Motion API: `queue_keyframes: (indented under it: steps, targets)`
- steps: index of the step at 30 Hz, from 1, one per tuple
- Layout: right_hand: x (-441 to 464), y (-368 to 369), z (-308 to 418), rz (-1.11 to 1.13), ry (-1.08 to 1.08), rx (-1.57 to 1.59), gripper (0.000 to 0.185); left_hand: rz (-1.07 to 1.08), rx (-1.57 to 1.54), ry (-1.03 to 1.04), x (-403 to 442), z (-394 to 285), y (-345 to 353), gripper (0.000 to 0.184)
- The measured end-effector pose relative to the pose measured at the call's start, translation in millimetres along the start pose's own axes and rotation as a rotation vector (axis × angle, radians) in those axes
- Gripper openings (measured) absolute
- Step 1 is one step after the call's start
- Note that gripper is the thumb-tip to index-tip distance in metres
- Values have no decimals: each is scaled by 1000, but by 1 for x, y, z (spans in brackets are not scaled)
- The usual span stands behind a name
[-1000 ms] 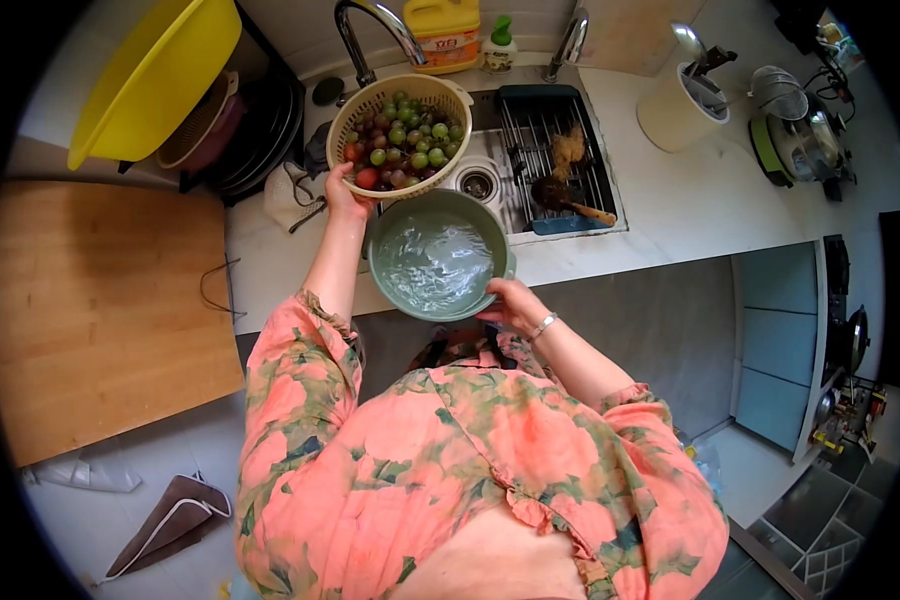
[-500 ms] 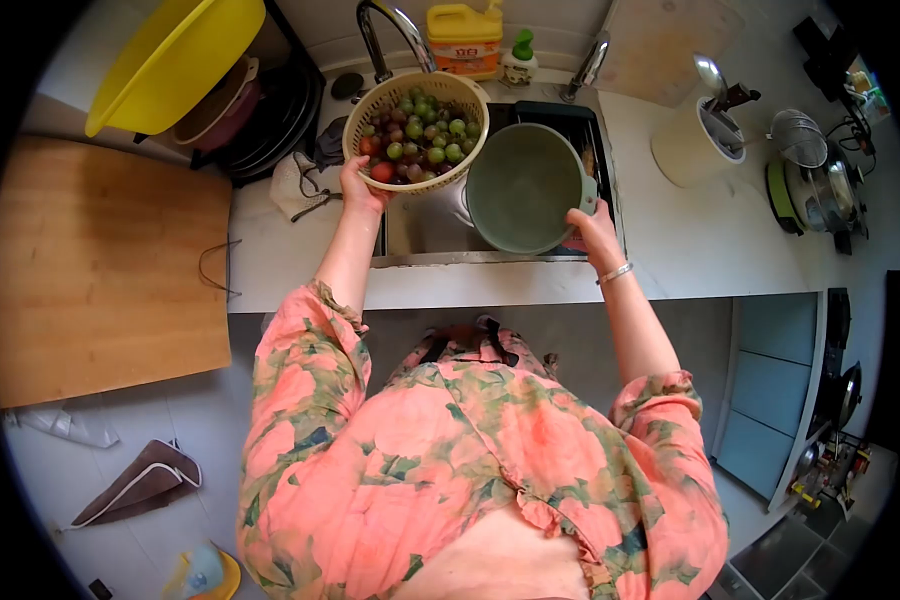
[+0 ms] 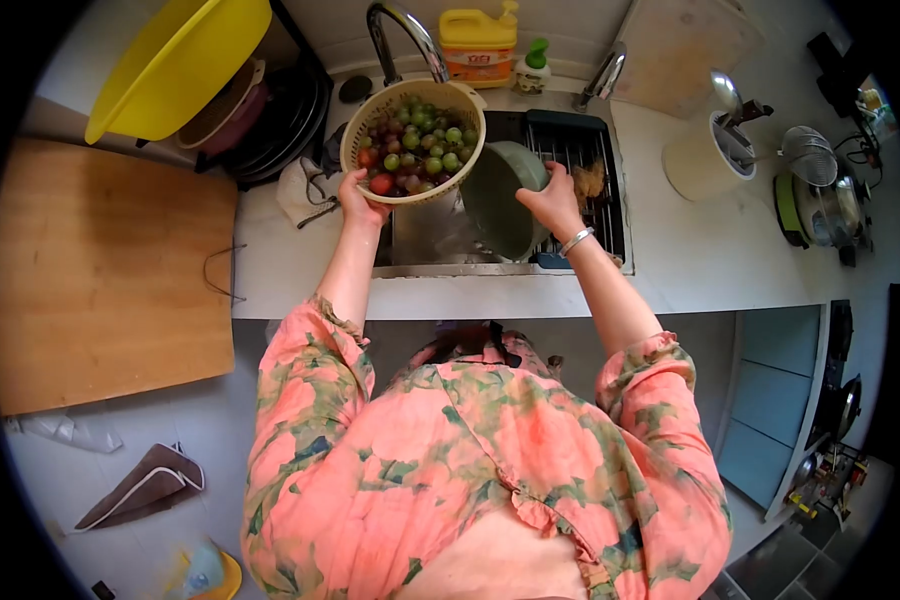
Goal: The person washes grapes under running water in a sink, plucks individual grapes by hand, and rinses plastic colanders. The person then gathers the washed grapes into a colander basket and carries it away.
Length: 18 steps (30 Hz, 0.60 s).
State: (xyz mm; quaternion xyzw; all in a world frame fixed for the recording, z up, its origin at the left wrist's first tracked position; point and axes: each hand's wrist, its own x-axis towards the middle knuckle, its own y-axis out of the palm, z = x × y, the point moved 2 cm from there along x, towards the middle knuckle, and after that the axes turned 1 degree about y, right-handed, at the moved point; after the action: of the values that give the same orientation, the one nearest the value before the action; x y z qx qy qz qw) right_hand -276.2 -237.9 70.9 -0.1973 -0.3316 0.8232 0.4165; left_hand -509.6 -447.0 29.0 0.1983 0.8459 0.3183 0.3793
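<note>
My left hand (image 3: 361,201) is closed on the near rim of a cream colander (image 3: 354,150), held up over the left part of the sink (image 3: 425,240). Inside it lie green and purple grapes (image 3: 425,148), with a few reddish round fruits (image 3: 381,183) at the left. My right hand (image 3: 553,203) grips the right rim of a grey-green basin (image 3: 500,205). That basin is tipped toward the left over the sink, and its upper left part is hidden behind the colander.
A dark drying rack (image 3: 605,215) covers the sink's right side. Behind stand a faucet (image 3: 410,35), a yellow detergent jug (image 3: 478,45) and a pump bottle (image 3: 533,70). A utensil holder (image 3: 692,165) stands at right, a wooden board (image 3: 110,270) at left, and a yellow basin (image 3: 175,70) upper left.
My right hand has moved left and up, tilting the grey-green basin leftward from facing up. More of the drying rack shows. The colander has stayed nearly in place in my left hand.
</note>
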Motion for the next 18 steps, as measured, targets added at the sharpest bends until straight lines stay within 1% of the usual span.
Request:
queue_keyframes:
  steps: [2, 3, 5, 6, 8, 9, 10, 12, 13, 14, 16, 18]
  targets:
    - [-2, -3, 12, -38, -23, -26, 77, 27, -8, 19, 6, -6, -2, 59]
    - [-7, -9, 19, -80, -64, -87, 77, 26, -19, 37, 3, -6, -4, 59]
    - [-13, -23, 32, -189, -140, -170, 75, 51, -48, -1, 0, -8, -5, 58]
    - [-17, -31, 39, -199, -134, -176, 75, 68, -78, -33, -3, -9, -4, 57]
    - [-24, -47, 57, -352, -252, -305, 75, 66, -72, -54, -2, -10, -5, 56]
    - [-23, -53, 58, -413, -296, -306, 74, 75, -61, -37, 1, -8, -8, 58]
    - [-23, -62, 58, -440, -298, -252, 73, 84, -49, -20, 3, -7, -11, 60]
    - [-11, -75, 52, -376, -164, 57, 72, 102, -54, -37, 6, -3, -15, 60]
    - [-15, -82, 54, -412, -185, -15, 72, 117, -67, -39, 6, -1, -16, 60]
    - [-20, -87, 56, -420, -177, -19, 72, 130, -81, -43, 6, 2, -17, 60]
    - [-39, -98, 80, -562, -297, -427, 73, 131, -85, -51, 5, 5, -16, 60]
    - [-41, -110, 77, -578, -284, -450, 73, 149, -70, -47, -4, 4, -8, 60]
